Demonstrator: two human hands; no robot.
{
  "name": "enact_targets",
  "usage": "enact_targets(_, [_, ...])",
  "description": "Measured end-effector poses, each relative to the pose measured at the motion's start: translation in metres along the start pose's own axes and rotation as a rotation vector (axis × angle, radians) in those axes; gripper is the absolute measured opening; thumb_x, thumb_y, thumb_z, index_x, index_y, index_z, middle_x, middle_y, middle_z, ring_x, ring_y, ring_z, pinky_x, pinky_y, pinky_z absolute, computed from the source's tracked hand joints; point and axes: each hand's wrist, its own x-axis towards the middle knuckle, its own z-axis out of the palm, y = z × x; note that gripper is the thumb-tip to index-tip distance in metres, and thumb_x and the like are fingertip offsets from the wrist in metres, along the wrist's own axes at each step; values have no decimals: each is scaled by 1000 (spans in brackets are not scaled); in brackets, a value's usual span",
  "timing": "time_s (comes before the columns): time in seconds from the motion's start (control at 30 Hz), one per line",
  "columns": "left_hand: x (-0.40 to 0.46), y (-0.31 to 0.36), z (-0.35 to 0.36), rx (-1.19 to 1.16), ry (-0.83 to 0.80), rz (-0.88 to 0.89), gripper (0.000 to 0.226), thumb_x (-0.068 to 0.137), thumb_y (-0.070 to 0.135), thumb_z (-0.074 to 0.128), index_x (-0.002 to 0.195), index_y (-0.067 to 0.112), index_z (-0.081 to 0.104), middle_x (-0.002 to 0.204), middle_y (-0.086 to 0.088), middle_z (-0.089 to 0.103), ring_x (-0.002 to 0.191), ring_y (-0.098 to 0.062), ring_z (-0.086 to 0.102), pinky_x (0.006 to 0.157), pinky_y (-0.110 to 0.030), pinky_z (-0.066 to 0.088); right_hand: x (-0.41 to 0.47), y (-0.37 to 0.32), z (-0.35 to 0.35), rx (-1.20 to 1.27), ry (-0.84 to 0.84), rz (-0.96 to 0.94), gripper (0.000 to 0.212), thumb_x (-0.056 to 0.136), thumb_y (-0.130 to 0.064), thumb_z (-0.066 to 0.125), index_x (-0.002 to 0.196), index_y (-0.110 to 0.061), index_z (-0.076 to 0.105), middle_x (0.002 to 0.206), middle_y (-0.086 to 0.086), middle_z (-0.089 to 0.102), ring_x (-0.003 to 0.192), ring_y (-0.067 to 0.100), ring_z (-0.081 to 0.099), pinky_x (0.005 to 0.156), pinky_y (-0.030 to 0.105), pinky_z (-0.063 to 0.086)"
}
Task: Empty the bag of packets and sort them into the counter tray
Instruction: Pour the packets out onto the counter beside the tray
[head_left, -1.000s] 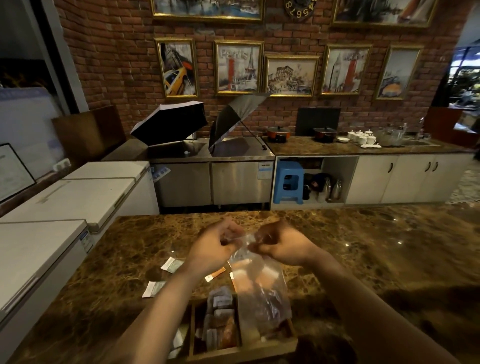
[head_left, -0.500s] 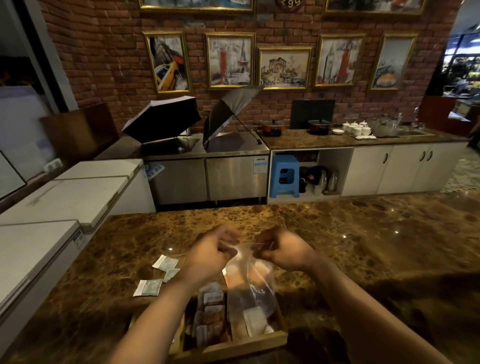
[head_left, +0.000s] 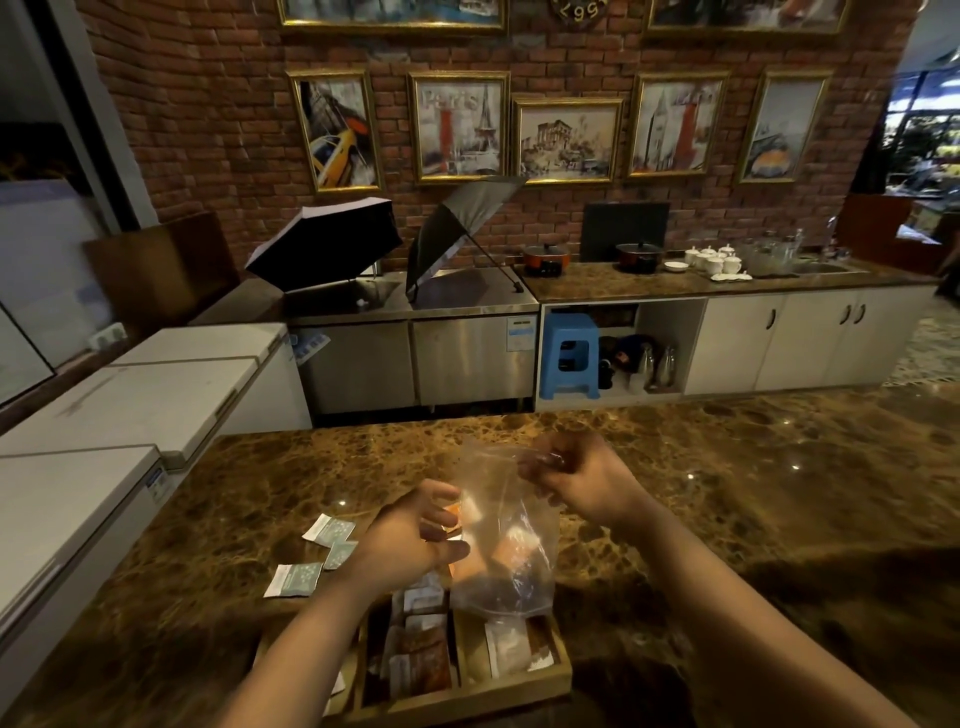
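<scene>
Half a second ago both hands pinched the mouth of the bag together; now the left hand (head_left: 410, 535) has let go and dropped lower, while the right hand (head_left: 582, 483) stays up, clamped on the bag's top edge. The left hand's fingers are loosely apart and curled, holding nothing that I can make out, right against the near-left side of the clear plastic bag (head_left: 506, 551).

That bag hangs from the right hand's pinch, its mouth pulled open toward the left hand, and its bottom sags just above the wooden tray (head_left: 467, 696). Orange and white packets (head_left: 511, 545) show through the plastic, bunched in the lower half, so the bag is far from empty.

Directly below the left wrist, the tray's compartments already hold some packets: brownish ones in the middle slot, a white one in the slot under the bag. Out past the left hand's thumb side, three small pale green sachets (head_left: 296, 578) lie loose on the marble counter (head_left: 727, 493), apart from the tray.

My reading is that the bag has just been opened and the left hand is freed to reach inside or to tip it. Emptying has hardly begun, and the loose sachets remain unsorted too.
</scene>
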Motion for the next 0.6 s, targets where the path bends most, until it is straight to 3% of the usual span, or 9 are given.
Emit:
enact_targets(0.07, [1,0,2,-19,-14,-8,50,77,20,84,117,36,59,104,2,72,93,-12,71,77,-24,59,-2,2,-3,50,24,21,6,92,-20,71,97,-17,73,83,4,75,74,19,73,64,31,62])
enact_targets(0.13, [2,1,3,-35,-8,-6,41,82,18,80,114,35,61,99,0,75,89,-12,72,80,-31,61,-5,5,-7,99,60,57,10,93,-20,71,100,-14,72,85,7,75,76,24,74,65,36,62])
enact_targets(0.27, [6,6,9,-95,45,-9,30,90,8,70,103,33,63,94,-4,75,79,-15,76,83,-48,60,-12,11,-21,177,96,169,17,91,-28,72,101,-15,71,85,4,75,70,15,73,59,28,60])
enact_targets(0.37, [10,12,14,-119,90,6,23,94,8,65,103,28,62,99,-6,70,74,-17,76,75,-46,61,-21,18,-34,274,123,252,17,92,-27,71,101,-13,72,88,7,76,70,19,74,54,27,58])
enact_targets(0.43, [14,17,19,-157,122,4,18,95,9,64,104,24,63,100,-8,68,72,-18,75,72,-41,61,-27,29,-42,317,135,293,16,92,-25,71,102,-14,73,90,8,78,80,28,76,65,40,64])
enact_targets(0.5, [18,23,25,-200,144,7,16,95,9,64,103,22,63,100,-9,66,73,-21,75,73,-41,62,-33,43,-50,352,166,343,13,92,-23,71,101,-15,74,90,7,79,82,26,77,71,43,64])
enact_targets(0.6, [22,31,37,-268,99,5,26,89,13,73,108,25,60,107,-7,67,88,-27,72,75,-44,64,-41,70,-62,443,263,412,10,95,-12,66,102,-8,72,92,14,77,68,21,76,54,33,61])
